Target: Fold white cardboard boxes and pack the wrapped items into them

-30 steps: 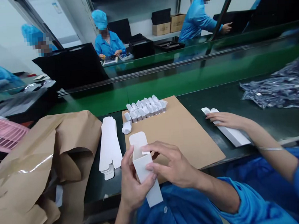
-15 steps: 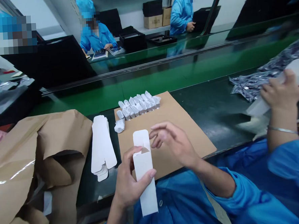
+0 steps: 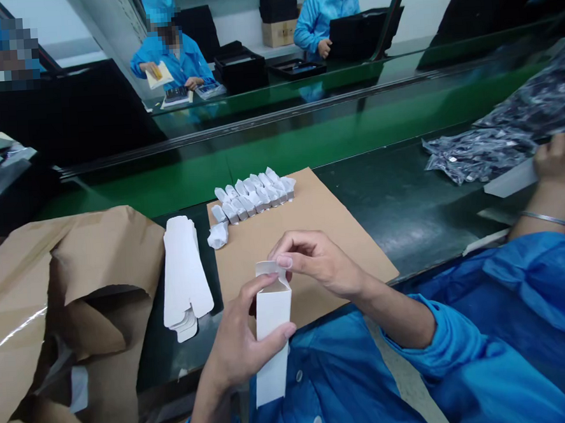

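Observation:
A narrow white carton [image 3: 274, 339] stands nearly upright in front of me, its top end open. My left hand [image 3: 245, 335] is wrapped round its upper half, thumb on the front face. My right hand [image 3: 314, 257] pinches the flap at the carton's top between thumb and fingers. Behind them lies a brown cardboard sheet [image 3: 342, 240]. Small items wrapped in white paper [image 3: 255, 197] stand in two rows on its far end, with one more wrapped piece [image 3: 217, 235] nearer me. To the left is a stack of flattened white cartons [image 3: 183, 268].
A torn brown paper wrapping [image 3: 98, 248] takes up the left side. On the right, plastic-bagged items [image 3: 480, 151] lie by a neighbour's hand [image 3: 561, 162] at a white carton. Beyond the green conveyor edge [image 3: 306, 133], co-workers sit with black boxes [image 3: 240, 67].
My right hand has moved left and closed on the carton's top flap, which now bends over. The neighbour's hand has shifted right. A co-worker across has lifted a yellowish paper.

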Demonstrator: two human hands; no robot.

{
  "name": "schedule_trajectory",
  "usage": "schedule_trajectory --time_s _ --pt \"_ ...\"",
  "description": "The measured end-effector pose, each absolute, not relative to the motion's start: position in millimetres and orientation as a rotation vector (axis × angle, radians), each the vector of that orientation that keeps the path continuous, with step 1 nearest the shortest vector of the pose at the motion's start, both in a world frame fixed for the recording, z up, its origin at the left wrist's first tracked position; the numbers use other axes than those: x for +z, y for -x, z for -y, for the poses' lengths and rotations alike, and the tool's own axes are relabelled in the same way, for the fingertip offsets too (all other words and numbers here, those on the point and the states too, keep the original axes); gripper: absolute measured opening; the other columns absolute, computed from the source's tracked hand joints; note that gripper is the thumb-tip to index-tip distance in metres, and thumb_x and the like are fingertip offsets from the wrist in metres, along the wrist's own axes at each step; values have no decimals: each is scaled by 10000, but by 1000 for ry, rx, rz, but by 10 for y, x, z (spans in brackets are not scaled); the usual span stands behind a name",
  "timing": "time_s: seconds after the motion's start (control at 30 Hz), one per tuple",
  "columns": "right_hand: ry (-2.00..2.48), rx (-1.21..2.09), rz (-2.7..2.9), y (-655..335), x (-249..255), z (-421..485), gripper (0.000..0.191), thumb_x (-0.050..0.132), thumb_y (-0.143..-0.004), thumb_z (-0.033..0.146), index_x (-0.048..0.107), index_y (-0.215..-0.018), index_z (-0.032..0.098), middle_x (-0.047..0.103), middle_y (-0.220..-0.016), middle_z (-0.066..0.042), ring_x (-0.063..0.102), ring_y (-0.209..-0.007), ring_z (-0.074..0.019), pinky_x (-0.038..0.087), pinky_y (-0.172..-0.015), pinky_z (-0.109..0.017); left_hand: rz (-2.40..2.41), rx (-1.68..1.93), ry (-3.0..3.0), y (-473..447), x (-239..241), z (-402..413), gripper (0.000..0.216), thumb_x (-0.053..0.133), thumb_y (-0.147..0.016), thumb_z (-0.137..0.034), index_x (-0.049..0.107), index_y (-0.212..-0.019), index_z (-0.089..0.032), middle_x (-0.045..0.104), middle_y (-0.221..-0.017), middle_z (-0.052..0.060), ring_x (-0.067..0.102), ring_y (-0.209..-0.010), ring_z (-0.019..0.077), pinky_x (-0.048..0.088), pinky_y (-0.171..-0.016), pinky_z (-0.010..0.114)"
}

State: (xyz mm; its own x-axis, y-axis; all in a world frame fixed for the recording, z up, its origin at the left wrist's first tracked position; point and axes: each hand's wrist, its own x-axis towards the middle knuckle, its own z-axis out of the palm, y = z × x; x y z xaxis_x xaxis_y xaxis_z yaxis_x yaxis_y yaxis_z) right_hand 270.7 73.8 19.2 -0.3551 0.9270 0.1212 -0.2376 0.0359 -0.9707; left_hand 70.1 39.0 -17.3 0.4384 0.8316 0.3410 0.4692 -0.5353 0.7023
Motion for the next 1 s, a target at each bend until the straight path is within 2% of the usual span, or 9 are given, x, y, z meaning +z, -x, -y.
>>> schedule_trajectory --time_s 0.1,0.23,0.33,0.43,0.53,0.7,0.87,1.0 --pt "750 1572 1295 -2747 166 -723 325 748 -804 458 657 -796 146 621 -742 -3 577 -680 -108 496 -632 -247 -1043 926 -2212 -710 -149 -411 558 719 -769 -260 484 -1273 -303 680 -1124 52 707 -907 215 577 -715 312" --pt "765 1550 1274 -2771 110 -682 344 688 -853 488 672 -823 146 649 -787 -20 585 -690 -109 495 -654 -255 -1017 949 -2227 -736 -154 -410 463 731 -747 -264 500 -1148 -284 691 -993 12 694 -734 168 548 -590 257" --pt "761 1570 1295 -2778 97 -639 265 716 -846 407 679 -850 145 677 -871 -42 614 -778 -125 497 -722 -272 -1089 957 -2261 -770 -181 -393 427 734 -748 -282 498 -1103 -262 679 -928 3 680 -669 157 533 -543 247" --pt "771 1588 1367 -2788 118 -605 211 768 -795 308 677 -906 154 689 -1003 -61 630 -882 -148 497 -774 -290 -1181 1053 -2290 -817 -247 -360 474 736 -764 -315 488 -1159 -237 671 -963 28 704 -738 175 567 -587 261" --pt "817 1539 1397 -2791 144 -585 211 760 -790 261 670 -950 157 691 -1022 -63 638 -911 -157 497 -789 -300 -1188 1262 -2219 -859 -335 -319 561 761 -762 -347 467 -1220 -215 656 -993 46 710 -774 174 583 -598 251" --pt "798 1509 1351 -2759 135 -579 138 749 -805 259 678 -868 158 700 -1034 -65 652 -957 -167 507 -818 -313 -1208 1338 -2173 -857 -388 -301 861 801 -734 -396 318 -1420 -207 674 -945 41 716 -734 175 592 -566 247" --pt "798 1545 1278 -2722 108 -577 155 763 -798 282 688 -847 156 708 -1001 -69 667 -946 -182 529 -824 -338 -1294 1272 -2373 -817 -349 -312 816 739 -772 -499 349 -1435 -224 704 -1088 107 742 -794 209 622 -621 286" --pt "843 1517 1277 -2711 126 -543 147 739 -825 288 690 -870 157 717 -998 -74 673 -946 -191 536 -839 -363 -1318 1226 -2402 -807 -354 -308 824 726 -775 -519 356 -1446 -215 715 -1108 124 751 -856 246 629 -625 307"
